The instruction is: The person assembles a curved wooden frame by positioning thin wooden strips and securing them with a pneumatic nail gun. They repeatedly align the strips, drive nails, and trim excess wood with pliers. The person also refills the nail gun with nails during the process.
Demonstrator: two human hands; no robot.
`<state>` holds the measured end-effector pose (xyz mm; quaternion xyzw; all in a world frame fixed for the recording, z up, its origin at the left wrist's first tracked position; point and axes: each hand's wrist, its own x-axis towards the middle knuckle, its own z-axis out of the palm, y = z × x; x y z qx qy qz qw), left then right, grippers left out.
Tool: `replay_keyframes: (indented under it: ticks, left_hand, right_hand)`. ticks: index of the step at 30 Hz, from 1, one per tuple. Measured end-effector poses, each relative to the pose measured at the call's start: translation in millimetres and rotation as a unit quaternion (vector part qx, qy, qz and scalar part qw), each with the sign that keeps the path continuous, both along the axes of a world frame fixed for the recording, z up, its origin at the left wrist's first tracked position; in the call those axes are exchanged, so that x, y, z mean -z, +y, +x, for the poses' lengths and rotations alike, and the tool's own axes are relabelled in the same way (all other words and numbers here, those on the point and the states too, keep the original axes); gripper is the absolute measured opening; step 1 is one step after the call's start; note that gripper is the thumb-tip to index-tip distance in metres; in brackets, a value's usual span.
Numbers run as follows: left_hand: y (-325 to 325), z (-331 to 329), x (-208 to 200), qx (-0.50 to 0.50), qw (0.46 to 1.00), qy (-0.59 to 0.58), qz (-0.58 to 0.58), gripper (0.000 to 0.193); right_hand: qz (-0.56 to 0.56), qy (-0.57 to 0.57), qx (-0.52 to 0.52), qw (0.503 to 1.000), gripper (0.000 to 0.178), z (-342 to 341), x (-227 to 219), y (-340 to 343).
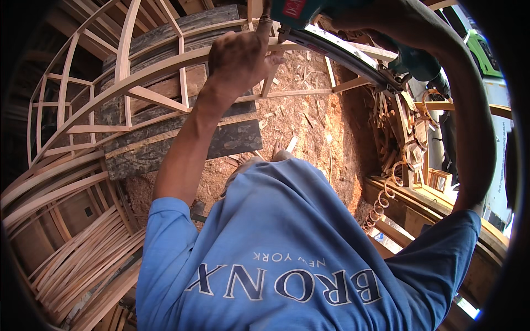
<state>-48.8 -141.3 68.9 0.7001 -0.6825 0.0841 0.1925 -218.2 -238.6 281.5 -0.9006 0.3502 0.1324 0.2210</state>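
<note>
My left hand (237,58) is closed on the curved rail of a pale wooden frame (165,63), near the top of the view. One finger points up beside the nose of a teal nail gun (309,12). With my right hand (375,19), I hold that nail gun over the frame. Its long metal magazine (342,52) slants down to the right. Thin wooden crosspieces join the frame's bent rails, which run from the far left across to the right. The tool hides the spot under its nose.
Dark, worn boards (182,140) lie beneath the frame. Wood scraps and sawdust (309,121) cover the floor. A coiled orange air hose (381,207) hangs at the right by a pile of offcuts (389,132). Bundled thin wooden strips (94,259) lie at the lower left.
</note>
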Motion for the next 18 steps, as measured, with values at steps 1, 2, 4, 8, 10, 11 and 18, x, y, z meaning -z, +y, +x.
replay_keyframes:
  ticks: [1,2,4,8,10,11,18]
  left_hand:
    - [0.4,-0.1,-0.1,0.002,1.0,0.0,-0.003,0.093]
    - [0.8,-0.1,0.1,0.004,1.0,0.0,-0.006,0.094]
    - [1.0,0.2,-0.2,0.004,1.0,-0.004,0.002,0.095]
    - [1.2,-2.0,-3.7,-0.011,1.0,-0.002,0.029,0.102]
    - [1.1,-2.6,-8.9,-0.026,0.999,0.006,0.036,0.105]
    - [1.0,-3.4,-11.6,-0.031,0.999,0.009,0.043,0.106]
    - [-3.8,-3.2,-18.6,-0.048,0.997,-0.009,0.061,0.113]
  right_hand:
    - [-0.005,0.005,-0.002,1.0,0.021,-0.2,-2.6,1.9]
    - [-0.01,0.01,-0.003,1.0,0.021,2.6,-1.7,2.7]
    - [0.0,0.0,-0.009,1.0,0.02,0.9,-10.8,5.8]
    - [-0.064,0.019,0.026,0.997,0.019,3.3,-16.0,14.5]
    - [-0.119,-0.053,0.026,0.991,0.019,-7.2,-9.8,25.1]
    - [-0.201,-0.072,0.044,0.976,0.02,-17.3,-4.3,33.1]
    - [-0.09,-0.124,0.191,0.97,0.027,-103.7,8.5,40.4]
